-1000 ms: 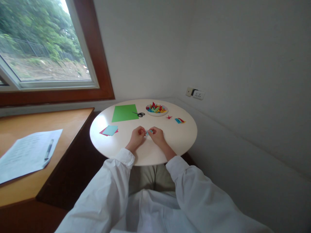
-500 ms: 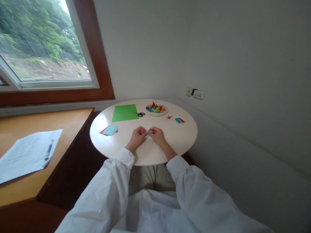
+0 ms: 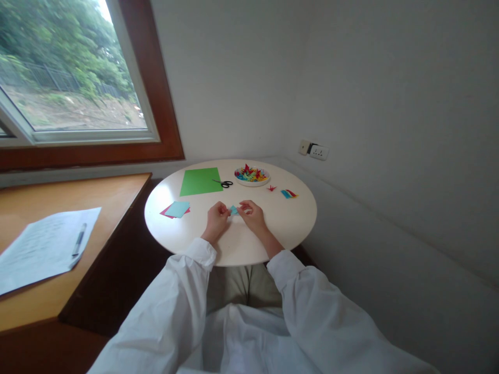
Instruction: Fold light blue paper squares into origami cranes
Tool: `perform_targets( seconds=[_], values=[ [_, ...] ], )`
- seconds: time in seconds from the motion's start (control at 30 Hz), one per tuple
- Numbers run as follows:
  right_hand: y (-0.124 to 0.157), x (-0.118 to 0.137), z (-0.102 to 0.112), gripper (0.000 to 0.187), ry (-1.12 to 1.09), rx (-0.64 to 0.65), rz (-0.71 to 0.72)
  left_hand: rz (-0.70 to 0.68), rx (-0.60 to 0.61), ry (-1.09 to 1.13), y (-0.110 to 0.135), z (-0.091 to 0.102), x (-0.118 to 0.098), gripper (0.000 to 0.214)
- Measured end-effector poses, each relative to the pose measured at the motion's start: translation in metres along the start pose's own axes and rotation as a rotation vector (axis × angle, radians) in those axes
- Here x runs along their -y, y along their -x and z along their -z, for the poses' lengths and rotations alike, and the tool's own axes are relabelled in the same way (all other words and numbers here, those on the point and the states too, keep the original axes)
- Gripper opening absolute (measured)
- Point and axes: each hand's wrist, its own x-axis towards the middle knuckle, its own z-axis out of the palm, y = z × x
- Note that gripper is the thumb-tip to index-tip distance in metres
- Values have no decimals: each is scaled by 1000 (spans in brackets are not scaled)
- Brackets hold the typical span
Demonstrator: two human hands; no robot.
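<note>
A small piece of folded light-blue paper point(image 3: 234, 210) shows between my two hands, above the near middle of the round white table point(image 3: 249, 249). My left hand point(image 3: 217, 217) pinches its left edge with curled fingers. From the other side, the thumb and fingers of my right hand point(image 3: 251, 214) close on its right edge. Parts of the paper are covered by my fingertips, and its exact folds are too small to make out.
Left lie light-blue and red paper squares point(image 3: 178, 209). Behind are a green sheet point(image 3: 200, 182), black-handled scissors point(image 3: 225, 184) and a white dish point(image 3: 252, 183) of colourful folded paper. A red paper crane point(image 3: 272, 188) and coloured paper pieces point(image 3: 289, 194) lie right. A wooden desk point(image 3: 117, 192) adjoins.
My hands have drawn slightly apart, the left one shifting left. More of the light-blue folded paper now shows between them.
</note>
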Motion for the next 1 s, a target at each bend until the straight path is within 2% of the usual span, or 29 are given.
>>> perform_targets(
  seconds=[0.13,0.3,0.6,0.87,1.0],
  values=[
    [1,1,0,26,52,28,33,2,-10,-6,0,0,0,22],
    [1,-1,1,17,79,62,47,2,1,4,1,-1,-2,21],
    [0,-7,0,13,87,79,45,-5,101,2,5,-3,-6,18],
    [2,1,0,16,91,104,75,-35,91,-37,6,-2,-6,12],
    [0,2,1,15,55,91,61,-46,112,-32,6,-4,-9,16]
  ],
)
